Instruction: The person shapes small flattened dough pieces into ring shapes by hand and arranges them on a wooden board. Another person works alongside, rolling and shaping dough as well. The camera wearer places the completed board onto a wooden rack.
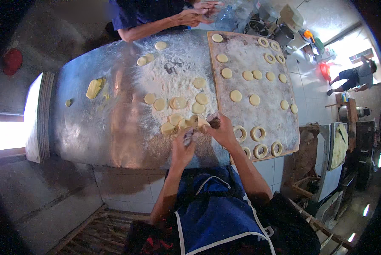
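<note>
My two floury hands meet over the near edge of the metal table (88, 144). Between them is a small piece of pale dough (202, 123), gripped by the curled fingers of my right hand (222, 129). My left hand (184, 146) closes on the dough's near side; its fingertips are partly hidden. Just beyond lie round dough discs (168, 128), some overlapping. More discs (179, 103) rest farther off in scattered flour. To the right, a floured wooden board (271, 119) carries several dough discs (254, 100) and dough rings (258, 133).
Across the table, another person's hands (194, 17) are raised near a clear plastic bottle (225, 17). A yellow lump (95, 88) sits on the table's left part, near a small dough piece (68, 103). Stacked boards (39, 117) stand at the left end. Another person (355, 77) is far right.
</note>
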The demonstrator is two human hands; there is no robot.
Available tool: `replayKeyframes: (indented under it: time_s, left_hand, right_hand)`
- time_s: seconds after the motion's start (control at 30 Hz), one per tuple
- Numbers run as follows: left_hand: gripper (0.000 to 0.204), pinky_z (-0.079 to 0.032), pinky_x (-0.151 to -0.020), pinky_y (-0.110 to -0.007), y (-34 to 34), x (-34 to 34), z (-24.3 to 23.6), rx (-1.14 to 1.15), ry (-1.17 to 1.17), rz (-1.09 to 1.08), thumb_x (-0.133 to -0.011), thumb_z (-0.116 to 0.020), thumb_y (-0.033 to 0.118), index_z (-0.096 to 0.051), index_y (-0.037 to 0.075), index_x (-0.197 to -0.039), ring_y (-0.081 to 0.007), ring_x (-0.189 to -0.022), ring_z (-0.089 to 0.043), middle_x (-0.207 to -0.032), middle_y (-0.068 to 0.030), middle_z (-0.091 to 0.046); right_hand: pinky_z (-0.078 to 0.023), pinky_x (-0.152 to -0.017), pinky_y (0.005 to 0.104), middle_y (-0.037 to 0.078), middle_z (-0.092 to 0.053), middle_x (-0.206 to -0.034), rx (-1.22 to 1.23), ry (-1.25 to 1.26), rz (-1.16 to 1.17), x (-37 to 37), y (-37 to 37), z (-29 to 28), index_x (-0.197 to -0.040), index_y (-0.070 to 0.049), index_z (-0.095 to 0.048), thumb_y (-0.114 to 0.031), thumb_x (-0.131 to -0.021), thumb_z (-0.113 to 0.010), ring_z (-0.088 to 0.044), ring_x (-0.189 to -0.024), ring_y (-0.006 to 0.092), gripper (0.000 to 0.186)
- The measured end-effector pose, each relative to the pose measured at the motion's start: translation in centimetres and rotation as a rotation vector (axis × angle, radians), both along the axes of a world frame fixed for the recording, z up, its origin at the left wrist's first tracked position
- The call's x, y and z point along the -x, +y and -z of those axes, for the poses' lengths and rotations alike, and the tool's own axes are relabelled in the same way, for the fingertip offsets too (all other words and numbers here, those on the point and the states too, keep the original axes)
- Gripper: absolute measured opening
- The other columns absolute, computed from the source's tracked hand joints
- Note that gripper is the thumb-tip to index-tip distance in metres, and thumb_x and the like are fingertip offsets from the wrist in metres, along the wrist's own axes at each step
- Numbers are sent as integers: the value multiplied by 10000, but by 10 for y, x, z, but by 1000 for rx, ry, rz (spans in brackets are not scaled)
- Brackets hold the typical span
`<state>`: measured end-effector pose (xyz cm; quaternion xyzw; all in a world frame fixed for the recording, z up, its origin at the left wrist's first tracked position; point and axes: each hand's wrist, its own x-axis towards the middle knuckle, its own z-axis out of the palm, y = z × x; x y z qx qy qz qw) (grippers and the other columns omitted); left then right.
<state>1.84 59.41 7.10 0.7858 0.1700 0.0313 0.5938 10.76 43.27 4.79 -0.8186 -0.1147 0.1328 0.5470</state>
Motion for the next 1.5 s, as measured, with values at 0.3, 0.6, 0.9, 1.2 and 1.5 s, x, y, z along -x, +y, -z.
replayKeyframes:
  time_s: [0.3,0.6,0.9,1.2,1.5]
  left_hand:
    - [276,-535,-781,-292,-1,-20,4,405,6,52,-932,-659,138,-651,-60,-1123,-137,-843,-655,-940,-95,-707]
    - [215,-529,-772,-274,-22,-18,20,747,-62,-77,-963,-619,138,-575,22,-1138,-135,-878,-623,-988,-53,-656]
    - [460,-490,-694,-286,-42,-24,20,919,7,103,-781,-526,-92,-415,97,-1185,-191,-943,-615,-1027,-53,-583]
    - [286,-479,-712,-336,-96,-61,23,321,-297,171,-948,-494,283,-437,48,-1102,-203,-837,-561,-986,-94,-498]
    - [339,-439,-530,-322,-164,-88,13,409,-150,132,-1001,-406,416,-490,114,-873,-136,-639,-550,-748,16,-523]
  right_hand:
    - [-571,-723,315,127,-705,-939,-129,54,152,29,6,-27,-1086,3,-686,-53,-821,-725,-698,-815,170,274]
    - [-539,-771,311,115,-658,-1045,-91,-45,62,33,7,-47,-1264,-1,-543,10,-852,-626,-656,-877,165,420]
    - [-486,-691,343,81,-630,-1011,29,286,243,15,-16,-30,-1203,-19,-550,-153,-971,-441,-602,-833,195,290]
    - [-421,-558,324,105,-544,-583,-176,182,562,14,-50,-23,-684,-36,-619,-470,-1003,-391,-506,-578,153,584]
    - [-422,-576,482,266,-546,-561,36,40,529,6,-94,-37,-642,85,-579,-420,-988,-393,-585,-547,388,640]
